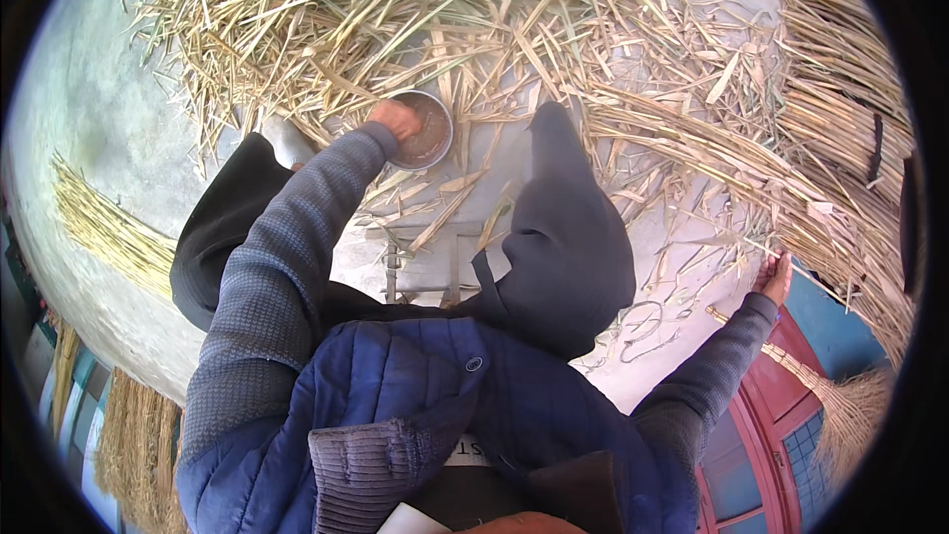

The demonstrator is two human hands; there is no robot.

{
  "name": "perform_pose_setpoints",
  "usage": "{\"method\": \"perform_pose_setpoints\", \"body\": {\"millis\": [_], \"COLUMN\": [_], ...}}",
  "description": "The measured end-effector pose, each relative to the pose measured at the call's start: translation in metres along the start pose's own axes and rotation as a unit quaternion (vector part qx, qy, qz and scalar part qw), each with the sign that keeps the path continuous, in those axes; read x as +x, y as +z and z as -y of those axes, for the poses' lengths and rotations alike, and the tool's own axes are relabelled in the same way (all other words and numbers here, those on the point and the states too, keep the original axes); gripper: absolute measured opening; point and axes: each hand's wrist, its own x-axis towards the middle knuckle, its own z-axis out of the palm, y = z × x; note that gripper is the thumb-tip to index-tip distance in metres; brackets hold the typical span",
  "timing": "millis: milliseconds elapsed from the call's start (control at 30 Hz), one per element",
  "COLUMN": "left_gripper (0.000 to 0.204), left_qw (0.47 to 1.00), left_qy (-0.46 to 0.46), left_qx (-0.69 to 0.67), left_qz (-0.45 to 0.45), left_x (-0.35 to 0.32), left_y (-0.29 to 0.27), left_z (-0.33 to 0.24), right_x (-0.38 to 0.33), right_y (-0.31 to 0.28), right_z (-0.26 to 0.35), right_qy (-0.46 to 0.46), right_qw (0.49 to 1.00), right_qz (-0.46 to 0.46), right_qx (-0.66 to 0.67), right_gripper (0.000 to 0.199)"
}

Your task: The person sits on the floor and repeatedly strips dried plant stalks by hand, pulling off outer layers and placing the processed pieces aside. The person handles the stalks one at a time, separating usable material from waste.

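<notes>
A round metal bowl (432,143) holding brownish liquid stands on the floor between my feet, a little left of the middle. My left hand (397,121) reaches over its rim with fingers curled down inside. Whatever those fingers hold, if anything, is hidden. Far out to the right, my right hand (775,279) is at the lower edge of a long bundle of dry stalks (712,153). Its fingers look closed around thin stalk ends there, though they show small and partly covered.
Loose straw and leaf strips (395,20) cover the floor ahead. Stacked stalks (840,59) lie at the far right, with a finished broom (840,400) below by a red door frame (776,455). Another stalk bundle (109,227) lies left. A coil of wire (643,321) is on the floor.
</notes>
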Motion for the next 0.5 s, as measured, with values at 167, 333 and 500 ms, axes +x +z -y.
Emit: {"method": "perform_pose_setpoints", "body": {"millis": [167, 333, 500], "left_gripper": [0.016, 0.044, 0.042], "left_qw": [0.986, 0.906, 0.887], "left_qy": [-0.074, -0.088, 0.001], "left_qx": [-0.053, -0.08, -0.06], "left_qz": [-0.138, -0.406, -0.458], "left_x": [-0.013, -0.075, -0.129], "left_y": [-0.137, -0.306, -0.384], "left_z": [0.038, 0.053, 0.029], "right_x": [-0.073, -0.189, -0.293], "right_y": [0.165, 0.305, 0.386], "right_z": [0.079, 0.118, 0.139], "right_qy": [-0.089, -0.148, -0.199], "right_qw": [0.98, 0.955, 0.917], "right_qz": [0.166, 0.231, 0.298], "right_qx": [0.061, 0.112, 0.177], "right_gripper": [0.018, 0.022, 0.028]}}
